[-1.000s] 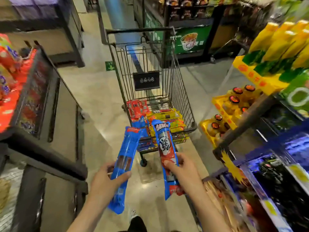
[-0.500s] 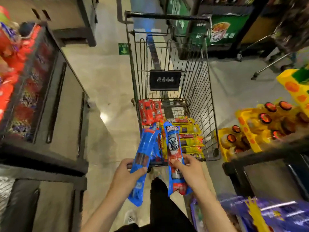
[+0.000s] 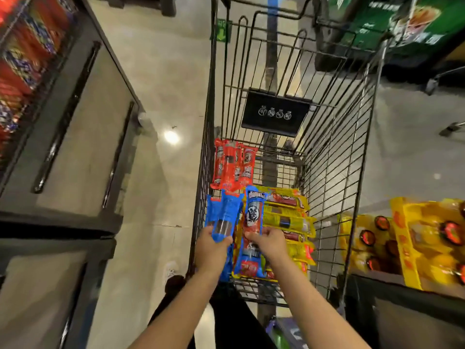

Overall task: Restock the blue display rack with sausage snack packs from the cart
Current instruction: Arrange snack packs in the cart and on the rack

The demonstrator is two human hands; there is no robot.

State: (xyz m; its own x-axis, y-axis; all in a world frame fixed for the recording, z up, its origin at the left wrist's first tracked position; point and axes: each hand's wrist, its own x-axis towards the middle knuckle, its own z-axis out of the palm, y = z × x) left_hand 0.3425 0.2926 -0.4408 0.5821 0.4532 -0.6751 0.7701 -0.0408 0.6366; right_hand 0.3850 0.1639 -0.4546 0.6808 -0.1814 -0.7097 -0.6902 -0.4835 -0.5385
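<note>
- Left hand (image 3: 210,248) has a clenched grip on a blue sausage pack (image 3: 224,217), fingers curled round its lower part; right hand (image 3: 270,243) pinches a second blue pack w/ a face logo (image 3: 252,222), thumb on front.
- Both packs sit over the near end of the wire cart (image 3: 334,157), at approx 6 o'clock in its basket, pointing away toward 12.
- More stock in the cart: red packs (image 3: 234,165) at 11 o'clock of the hands, yellow packs (image 3: 286,217) at 3 o'clock, under/beside the right-hand pack.
- Blue display rack: not clearly in view, so can't say where the slot is.
- Step in hand, by my read: lifting the pair clear of the cart. Do it well by keeping packs parallel and apart, lifting straight up past the wire rim so edges don't snag, printed faces kept same way for the rack.
- Pose: both forearms reach fwd from 6 o'clock, near parallel, wrists roughly level; hands close but not touching.
- Risk: slick film, so hold mid-body, not the sealed end.
</note>
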